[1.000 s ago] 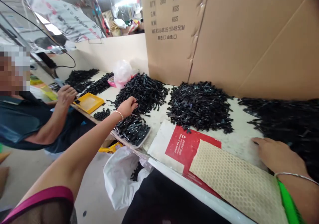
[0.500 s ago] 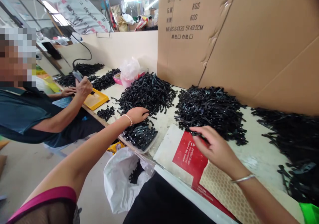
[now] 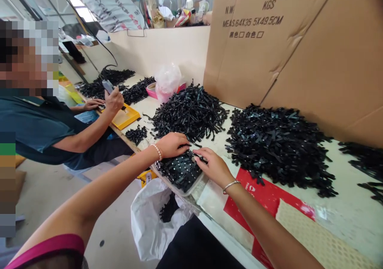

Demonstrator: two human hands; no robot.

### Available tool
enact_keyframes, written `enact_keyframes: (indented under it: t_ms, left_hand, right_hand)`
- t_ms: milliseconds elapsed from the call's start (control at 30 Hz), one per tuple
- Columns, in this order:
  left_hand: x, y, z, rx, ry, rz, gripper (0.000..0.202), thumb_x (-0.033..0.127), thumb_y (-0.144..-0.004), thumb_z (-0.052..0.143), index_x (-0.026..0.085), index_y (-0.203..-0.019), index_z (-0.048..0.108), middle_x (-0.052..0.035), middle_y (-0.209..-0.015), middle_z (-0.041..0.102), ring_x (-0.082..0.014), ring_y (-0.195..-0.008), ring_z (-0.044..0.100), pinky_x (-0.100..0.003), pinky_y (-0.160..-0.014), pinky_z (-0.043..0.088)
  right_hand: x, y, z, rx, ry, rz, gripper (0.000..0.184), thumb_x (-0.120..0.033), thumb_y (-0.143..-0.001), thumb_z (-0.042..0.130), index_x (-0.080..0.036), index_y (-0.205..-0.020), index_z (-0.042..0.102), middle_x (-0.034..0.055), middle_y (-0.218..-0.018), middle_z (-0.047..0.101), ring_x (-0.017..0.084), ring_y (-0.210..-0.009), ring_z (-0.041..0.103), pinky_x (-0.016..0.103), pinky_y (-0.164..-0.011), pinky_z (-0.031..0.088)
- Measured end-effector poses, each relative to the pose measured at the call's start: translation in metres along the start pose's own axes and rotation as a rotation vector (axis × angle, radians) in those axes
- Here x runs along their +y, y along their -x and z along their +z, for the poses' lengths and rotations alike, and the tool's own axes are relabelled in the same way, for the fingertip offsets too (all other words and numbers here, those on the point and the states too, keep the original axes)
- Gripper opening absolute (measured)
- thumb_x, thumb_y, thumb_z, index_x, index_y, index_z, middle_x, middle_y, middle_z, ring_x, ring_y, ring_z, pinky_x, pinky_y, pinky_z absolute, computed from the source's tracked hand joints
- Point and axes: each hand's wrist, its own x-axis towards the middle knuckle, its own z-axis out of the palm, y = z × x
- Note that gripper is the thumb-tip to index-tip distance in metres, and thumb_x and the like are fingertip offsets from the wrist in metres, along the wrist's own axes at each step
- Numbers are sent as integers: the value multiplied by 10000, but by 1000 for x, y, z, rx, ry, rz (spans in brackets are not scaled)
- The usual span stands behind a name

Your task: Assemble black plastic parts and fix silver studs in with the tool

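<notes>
My left hand (image 3: 173, 144) rests curled at the far edge of a clear shallow tray (image 3: 191, 189) filled with black studded strips (image 3: 179, 171). My right hand (image 3: 211, 166) lies on the tray's right side, its fingertips pinching one black strip. Just behind the tray rises a large pile of black strips (image 3: 191, 111). A second, wider pile (image 3: 278, 143) lies to the right of my right arm. Both hands are close together over the tray.
A co-worker sits at the left, one hand (image 3: 113, 99) holding a tool over a yellow tray (image 3: 127, 117). A tall cardboard box (image 3: 293, 45) stands behind the piles. A red card (image 3: 263, 197), a beige mesh mat (image 3: 317, 237) and a white bag (image 3: 149, 225) lie near the table's front edge.
My right hand swept left from the far right of the table, across the red card, onto the tray. My left hand drew back from the pile to the tray's edge.
</notes>
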Motion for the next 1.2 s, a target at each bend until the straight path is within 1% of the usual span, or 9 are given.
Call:
enact_keyframes:
  t_ms: [233, 433, 533, 633, 800, 900, 1000, 1100, 1200]
  left_hand:
    - [4, 3, 0, -32, 51, -46, 204, 221, -866, 517, 164, -913, 707, -73, -995, 656, -168, -859, 617, -277, -818, 465]
    - [23, 9, -18, 193, 275, -169, 344, 350, -855, 515, 140, -1103, 629, -112, -1060, 625, -223, -989, 579, -348, -910, 437]
    - [64, 16, -35, 279, 638, -370, 330, 358, -879, 448, 155, -1083, 608, -87, -987, 642, -192, -854, 569, -311, -783, 451]
    - [124, 19, -35, 177, 1193, -530, 350, 371, -884, 460, 165, -1159, 521, -59, -873, 652, -123, -606, 459, -247, -567, 376]
    - [225, 4, 16, -87, 1875, -591, 295, 333, -821, 594, 162, -1042, 502, -67, -861, 654, -73, -563, 398, -204, -553, 305]
    - [270, -7, 45, -188, 2019, -592, 266, 314, -762, 662, 127, -941, 600, -58, -889, 618, -50, -569, 386, -189, -530, 257]
    - [301, -14, 55, -249, 2057, -646, 338, 304, -678, 736, 98, -943, 687, -39, -834, 564, -43, -581, 382, -187, -509, 210]
    - [315, -18, 52, -259, 2052, -696, 403, 307, -636, 761, 100, -979, 713, -34, -799, 549, -46, -582, 391, -191, -512, 214]
    - [319, -21, 50, -158, 2028, -754, 400, 297, -622, 751, 116, -978, 724, -34, -802, 554, -53, -584, 398, -196, -530, 265]
  right_hand:
    - [-10, 3, 0, -74, 133, 59, 271, -237, -924, 501, -240, -1165, 625, 41, -1196, 552, 209, -945, 606, 338, -854, 509]
    - [-16, 20, -17, 73, -141, 63, 488, -335, -867, 559, -211, -1331, 476, 92, -1150, 520, 223, -1000, 559, 351, -873, 497]
    - [-20, 53, -40, 156, -468, 202, 422, -390, -891, 508, -212, -1273, 538, 76, -1074, 560, 200, -910, 561, 334, -817, 503]
    - [-24, 99, -60, 307, -802, 333, 332, -414, -920, 514, -232, -1178, 616, 59, -1071, 605, 201, -956, 562, 363, -900, 466]
    - [-28, 181, -78, 741, -845, 419, 308, -454, -849, 663, -272, -1098, 672, 35, -1219, 573, 222, -1162, 478, 409, -1064, 325]
    - [-30, 225, -84, 872, -770, 463, 353, -470, -819, 690, -271, -1109, 672, 46, -1105, 623, 207, -988, 569, 418, -980, 420]
    - [-33, 258, -89, 929, -607, 417, 297, -423, -847, 668, -260, -1095, 676, 52, -1041, 624, 194, -893, 593, 397, -883, 489]
    - [-36, 277, -96, 987, -345, 323, 220, -365, -893, 605, -246, -1064, 676, 69, -1126, 573, 226, -1025, 554, 416, -900, 485]
    - [-35, 284, -103, 1022, -208, 241, 192, -318, -935, 528, -248, -1047, 667, 80, -1167, 535, 239, -1082, 521, 429, -896, 487]
